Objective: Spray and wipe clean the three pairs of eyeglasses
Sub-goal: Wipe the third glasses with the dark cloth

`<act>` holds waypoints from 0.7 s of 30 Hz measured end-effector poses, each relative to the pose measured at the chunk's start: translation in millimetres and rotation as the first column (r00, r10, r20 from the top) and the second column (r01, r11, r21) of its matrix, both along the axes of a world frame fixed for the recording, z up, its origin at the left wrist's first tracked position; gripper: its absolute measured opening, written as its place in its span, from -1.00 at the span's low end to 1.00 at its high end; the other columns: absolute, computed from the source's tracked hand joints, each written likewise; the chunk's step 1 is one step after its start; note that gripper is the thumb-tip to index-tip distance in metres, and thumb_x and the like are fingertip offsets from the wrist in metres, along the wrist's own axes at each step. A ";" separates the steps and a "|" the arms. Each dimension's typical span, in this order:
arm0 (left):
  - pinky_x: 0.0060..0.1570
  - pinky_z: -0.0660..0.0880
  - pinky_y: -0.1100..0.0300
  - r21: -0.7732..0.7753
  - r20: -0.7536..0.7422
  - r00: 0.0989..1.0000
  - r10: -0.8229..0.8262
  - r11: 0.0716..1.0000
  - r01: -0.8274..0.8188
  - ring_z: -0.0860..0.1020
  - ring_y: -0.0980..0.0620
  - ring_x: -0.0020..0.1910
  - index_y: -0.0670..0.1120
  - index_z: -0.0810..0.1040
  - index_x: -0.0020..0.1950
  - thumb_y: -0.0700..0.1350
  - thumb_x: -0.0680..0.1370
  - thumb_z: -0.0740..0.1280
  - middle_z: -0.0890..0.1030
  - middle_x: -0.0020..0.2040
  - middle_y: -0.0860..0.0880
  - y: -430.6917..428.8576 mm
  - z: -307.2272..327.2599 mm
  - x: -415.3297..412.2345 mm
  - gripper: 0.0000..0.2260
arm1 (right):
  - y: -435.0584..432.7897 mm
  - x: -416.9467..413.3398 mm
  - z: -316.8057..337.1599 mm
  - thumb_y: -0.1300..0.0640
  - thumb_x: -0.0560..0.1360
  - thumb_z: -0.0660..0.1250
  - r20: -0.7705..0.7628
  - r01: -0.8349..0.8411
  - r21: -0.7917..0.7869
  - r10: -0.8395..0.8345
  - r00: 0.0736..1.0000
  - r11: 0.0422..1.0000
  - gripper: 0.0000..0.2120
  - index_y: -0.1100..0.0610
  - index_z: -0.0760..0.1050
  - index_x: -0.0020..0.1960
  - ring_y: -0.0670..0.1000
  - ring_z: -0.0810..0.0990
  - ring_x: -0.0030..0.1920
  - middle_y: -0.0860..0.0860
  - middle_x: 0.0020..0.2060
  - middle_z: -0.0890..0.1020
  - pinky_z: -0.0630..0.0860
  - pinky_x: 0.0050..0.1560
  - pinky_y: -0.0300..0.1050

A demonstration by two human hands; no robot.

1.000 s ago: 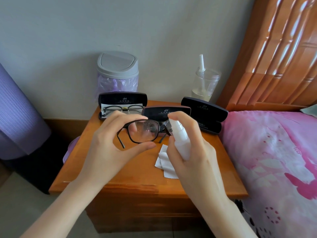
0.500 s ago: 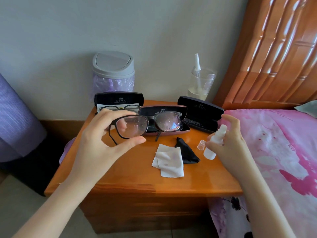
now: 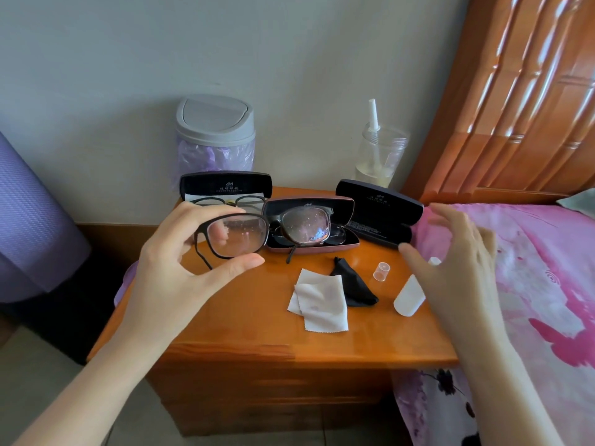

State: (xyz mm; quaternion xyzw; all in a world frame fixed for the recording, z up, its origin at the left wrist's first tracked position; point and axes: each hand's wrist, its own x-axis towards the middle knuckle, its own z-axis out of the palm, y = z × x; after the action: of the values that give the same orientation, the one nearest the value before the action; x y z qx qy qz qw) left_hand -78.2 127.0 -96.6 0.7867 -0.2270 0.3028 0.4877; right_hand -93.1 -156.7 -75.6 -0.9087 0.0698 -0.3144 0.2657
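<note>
Single head-worn wide-angle view, looking forward and down, close over wooden nightstand (image 3: 257,342); wall behind, bed (image 3: 547,284) at right edge. No second view.

We see soft, even daylight — bright sheen streaks on the wooden headboard (image 3: 528,91) and a gloss on the nightstand (image 3: 257,323) top. The right hand (image 3: 457,268) is motion-blurred; edges bow from the wide lens — shadows stay faint.
</note>
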 end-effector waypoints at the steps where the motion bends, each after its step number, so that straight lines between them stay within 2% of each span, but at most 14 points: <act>1: 0.05 0.54 0.24 -0.001 -0.002 1.000 0.000 1.000 0.000 0.53 -0.01 -0.05 0.13 0.48 0.16 0.22 0.35 0.40 0.49 -0.15 0.16 0.7 0.1 -0.5 -0.57 | 6.5 -2.4 2.6 0.25 0.44 0.43 0.073 -0.050 -0.032 0.052 0.996 0.998 -0.58 0.11 0.45 0.27 0.06 0.41 0.18 -0.02 0.08 0.55 0.26 0.08 -0.23; 2: 0.05 0.54 0.24 -0.004 -0.003 1.000 -0.001 1.000 0.001 0.53 -0.02 -0.05 0.13 0.48 0.16 0.21 0.35 0.41 0.49 -0.15 0.16 1.1 0.3 -0.8 -0.57 | 13.5 -2.8 1.9 0.29 0.44 0.41 0.089 -0.121 -0.042 0.124 0.988 0.992 -0.66 0.10 0.51 0.19 0.05 0.47 0.10 -0.04 0.02 0.56 0.36 0.07 -0.17; 4: 0.04 0.55 0.19 -0.013 -0.003 1.000 0.001 1.000 -0.001 0.54 -0.05 -0.05 0.12 0.49 0.16 0.19 0.34 0.41 0.49 -0.16 0.16 1.4 0.8 -1.6 -0.58 | 28.7 -1.9 -3.6 0.30 0.47 0.36 -0.043 -0.211 -0.082 0.208 0.977 0.974 -0.75 0.04 0.57 0.08 0.02 0.56 -0.04 -0.07 -0.06 0.58 0.45 0.12 0.01; 5: 0.04 0.55 0.17 -0.015 -0.003 1.000 0.002 1.000 -0.002 0.54 -0.05 -0.05 0.13 0.49 0.15 0.18 0.34 0.41 0.49 -0.16 0.15 1.3 1.1 -1.8 -0.58 | 36.5 -0.7 -7.4 0.25 0.51 0.32 -0.172 -0.224 -0.137 0.199 0.965 0.965 -0.77 0.00 0.56 0.09 0.02 0.58 0.00 -0.09 -0.03 0.59 0.36 0.23 -0.02; 6: 0.04 0.56 0.15 -0.016 -0.002 1.000 0.002 1.000 -0.002 0.54 -0.05 -0.05 0.13 0.49 0.15 0.18 0.34 0.41 0.49 -0.16 0.14 1.1 1.3 -2.0 -0.59 | 41.1 1.7 -11.9 0.20 0.56 0.27 -0.295 -0.229 -0.206 0.162 0.942 0.952 -0.77 -0.03 0.54 0.15 0.00 0.57 0.08 -0.10 0.05 0.58 0.23 0.26 -0.22; 7: 0.03 0.56 0.14 -0.018 -0.002 1.000 0.001 1.000 -0.001 0.54 -0.05 -0.05 0.14 0.49 0.15 0.19 0.34 0.41 0.49 -0.16 0.15 1.0 1.5 -2.2 -0.59 | 42.2 5.6 -17.7 0.17 0.59 0.22 -0.392 -0.234 -0.255 0.121 0.912 0.938 -0.75 -0.03 0.50 0.23 -0.02 0.54 0.15 -0.10 0.13 0.56 0.18 0.07 -0.42; 9: 0.03 0.56 0.12 -0.021 0.000 1.000 -0.003 1.000 0.003 0.54 -0.03 -0.05 0.16 0.48 0.15 0.22 0.35 0.41 0.50 -0.15 0.16 0.9 1.9 -2.7 -0.59 | 43.0 11.1 -25.6 0.16 0.60 0.21 -0.513 -0.242 -0.221 0.098 0.853 0.945 -0.70 0.00 0.45 0.31 -0.01 0.52 0.19 -0.05 0.21 0.53 0.26 -0.05 -0.29; 11: 0.03 0.56 0.11 -0.015 0.005 1.000 -0.006 1.000 0.006 0.54 -0.01 -0.05 0.18 0.47 0.15 0.24 0.36 0.40 0.49 -0.15 0.16 0.8 2.2 -3.3 -0.59 | 40.6 15.2 -31.3 0.15 0.58 0.26 -0.546 -0.213 -0.213 0.065 0.835 0.954 -0.69 0.04 0.47 0.32 0.01 0.52 0.17 0.00 0.22 0.53 0.31 -0.09 -0.28; 15: 0.04 0.55 0.13 -0.014 0.010 1.000 0.000 1.000 0.000 0.54 0.01 -0.04 0.17 0.47 0.15 0.22 0.34 0.41 0.49 -0.14 0.21 1.1 1.8 -4.1 -0.59 | 38.4 16.7 -29.7 0.11 0.61 0.21 -0.545 -0.136 -0.296 -0.050 0.837 0.945 -0.80 0.06 0.55 0.18 -0.02 0.54 0.05 -0.02 0.11 0.58 0.18 -0.24 -0.33; 16: 0.04 0.55 0.17 -0.011 0.012 1.000 0.002 1.000 -0.001 0.54 0.03 -0.03 0.18 0.47 0.15 0.25 0.35 0.40 0.50 -0.14 0.23 1.5 1.8 -4.4 -0.58 | 39.0 16.3 -28.1 0.10 0.62 0.18 -0.542 -0.108 -0.340 -0.101 0.834 0.934 -0.80 0.05 0.58 0.10 -0.02 0.53 -0.04 -0.03 0.03 0.62 0.16 -0.14 -0.34; 18: 0.05 0.54 0.22 -0.010 0.014 1.000 0.006 1.000 -0.005 0.54 0.04 -0.02 0.18 0.47 0.16 0.27 0.35 0.38 0.49 -0.13 0.25 2.4 1.6 -4.9 -0.57 | 38.9 15.0 -28.2 0.10 0.63 0.16 -0.489 -0.056 -0.391 -0.156 0.858 0.919 -0.77 0.04 0.59 -0.02 0.00 0.48 -0.18 -0.03 -0.12 0.66 -0.03 0.20 -0.14; 19: 0.05 0.54 0.23 -0.012 0.015 1.000 0.008 1.000 -0.008 0.54 0.04 -0.02 0.17 0.47 0.16 0.27 0.35 0.38 0.49 -0.13 0.25 2.6 1.5 -5.1 -0.57 | 38.7 14.6 -28.8 0.11 0.62 0.17 -0.444 -0.029 -0.372 -0.150 0.883 0.928 -0.78 0.05 0.58 -0.06 0.02 0.49 -0.19 -0.01 -0.18 0.66 -0.10 0.31 0.01; 21: 0.05 0.54 0.22 -0.015 0.017 1.000 0.011 1.000 -0.011 0.54 0.04 -0.02 0.17 0.47 0.16 0.26 0.35 0.39 0.50 -0.13 0.25 2.9 1.6 -5.7 -0.57 | 38.5 13.7 -27.8 0.12 0.60 0.22 -0.335 -0.003 -0.226 -0.074 0.939 0.974 -0.83 0.05 0.52 -0.14 0.03 0.56 -0.20 -0.01 -0.26 0.64 -0.06 0.43 0.13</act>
State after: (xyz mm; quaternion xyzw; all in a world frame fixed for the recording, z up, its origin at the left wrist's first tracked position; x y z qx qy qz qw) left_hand -84.0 129.9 -95.0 0.7817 -0.2246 0.3138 0.4900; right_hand -79.4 -118.2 -103.4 -0.9720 0.0956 -0.1625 0.1401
